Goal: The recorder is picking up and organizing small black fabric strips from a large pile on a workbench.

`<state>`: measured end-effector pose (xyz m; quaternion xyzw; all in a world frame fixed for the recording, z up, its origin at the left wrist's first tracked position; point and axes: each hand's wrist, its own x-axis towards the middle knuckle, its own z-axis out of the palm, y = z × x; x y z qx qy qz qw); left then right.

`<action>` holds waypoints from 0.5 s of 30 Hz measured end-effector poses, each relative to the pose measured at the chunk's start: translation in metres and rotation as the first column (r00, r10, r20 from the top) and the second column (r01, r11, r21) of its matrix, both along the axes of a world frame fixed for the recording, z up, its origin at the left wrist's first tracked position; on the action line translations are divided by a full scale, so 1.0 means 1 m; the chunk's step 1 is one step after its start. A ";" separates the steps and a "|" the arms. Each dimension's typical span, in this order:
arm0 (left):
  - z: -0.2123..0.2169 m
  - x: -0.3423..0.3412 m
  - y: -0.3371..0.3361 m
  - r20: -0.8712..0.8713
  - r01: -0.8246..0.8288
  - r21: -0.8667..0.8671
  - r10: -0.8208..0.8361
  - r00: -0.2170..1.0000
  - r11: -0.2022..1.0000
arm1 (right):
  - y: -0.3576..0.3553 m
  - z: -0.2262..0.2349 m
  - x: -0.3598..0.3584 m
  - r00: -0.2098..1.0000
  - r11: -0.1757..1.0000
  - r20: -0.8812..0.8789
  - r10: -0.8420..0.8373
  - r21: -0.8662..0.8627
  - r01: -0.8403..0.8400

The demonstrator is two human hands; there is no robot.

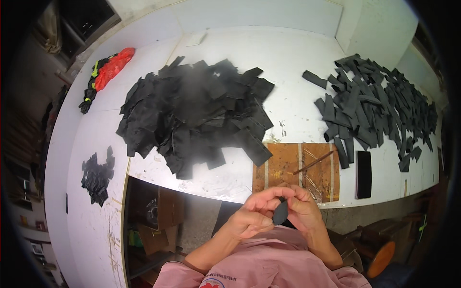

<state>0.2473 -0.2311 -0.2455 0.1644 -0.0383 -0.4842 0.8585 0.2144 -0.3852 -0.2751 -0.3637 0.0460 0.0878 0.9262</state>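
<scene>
"What are the hands doing?"
"The left hand (250,218) and the right hand (303,210) both pinch a small dark piece (280,214)."
"Where is it?"
"Between the two hands, in front of the pink shirt (269,257), near the edge of the white table (293,105)."
"What's close by?"
"A brown board (278,156) with a thin brown stick (313,163) on it. A black phone (364,175) lies to its right."
"And farther out?"
"A big heap of flat black pieces (192,110) left, a heap of narrow dark pieces (357,101) right, and a red bag (114,70) far left."
</scene>
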 end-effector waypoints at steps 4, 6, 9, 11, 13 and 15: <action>0.003 -0.015 -0.023 0.645 -0.577 0.533 0.146 0.751 0.619 | -0.011 0.011 0.005 0.993 0.966 0.058 -0.106 -0.231 0.116; 0.009 -0.013 -0.036 0.711 -0.639 0.525 0.123 0.693 0.563 | -0.016 0.026 0.007 0.906 0.702 0.394 -0.153 -0.602 0.380; 0.019 -0.004 -0.051 0.971 -0.925 0.130 0.141 0.191 0.358 | -0.019 0.061 0.008 0.851 0.527 0.499 -0.162 -0.685 0.502; 0.041 -0.004 -0.059 0.871 -0.855 0.252 0.278 0.404 0.453 | -0.023 0.073 0.011 0.813 0.428 0.567 -0.134 -0.706 0.563; 0.062 0.002 -0.062 0.697 -0.723 0.359 0.345 0.628 0.591 | -0.031 0.090 0.014 0.845 0.431 0.517 -0.139 -0.736 0.522; 0.072 0.020 -0.060 0.501 -0.532 0.257 0.359 0.787 0.807 | -0.039 0.107 0.017 0.903 0.571 0.400 -0.156 -0.709 0.413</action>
